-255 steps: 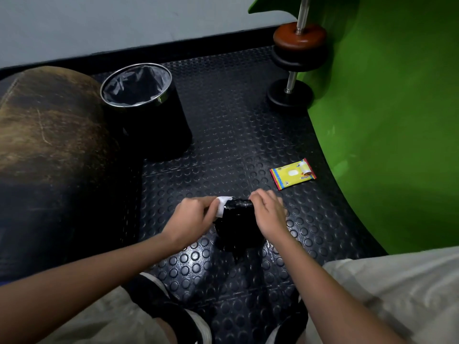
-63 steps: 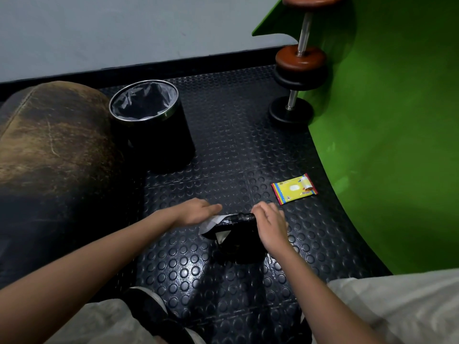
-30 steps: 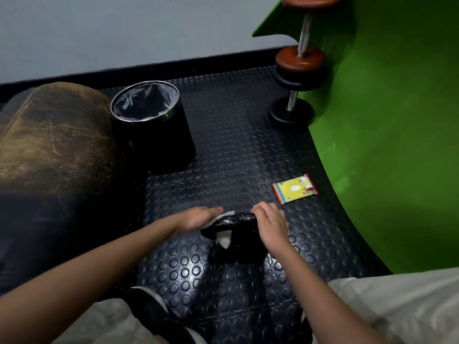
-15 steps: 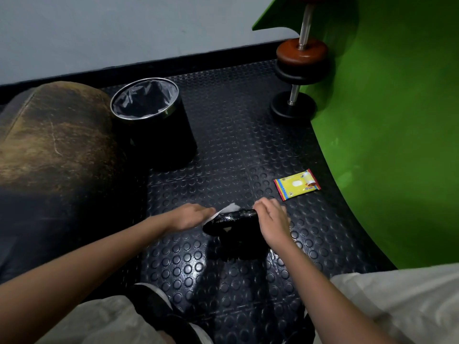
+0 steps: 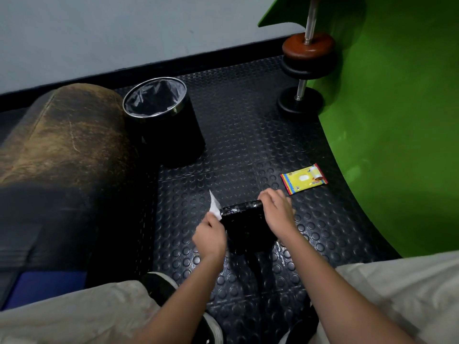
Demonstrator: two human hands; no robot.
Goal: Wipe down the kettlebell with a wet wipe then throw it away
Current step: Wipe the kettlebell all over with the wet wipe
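Fingers of the left hand (image 5: 210, 236) are pinching a white wipe (image 5: 214, 207) beside the black kettlebell (image 5: 244, 225); the right hand (image 5: 276, 211) is gripping its handle's right end.

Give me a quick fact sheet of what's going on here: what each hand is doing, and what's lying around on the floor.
left hand: pinches a white wet wipe beside the kettlebell
right hand: grips the kettlebell handle
kettlebell: black, standing on the studded floor mat
bin: black, lined, open, beyond the left hand
wipes pack: yellow, flat on the mat, right of the kettlebell
dumbbell: upright by the green wall
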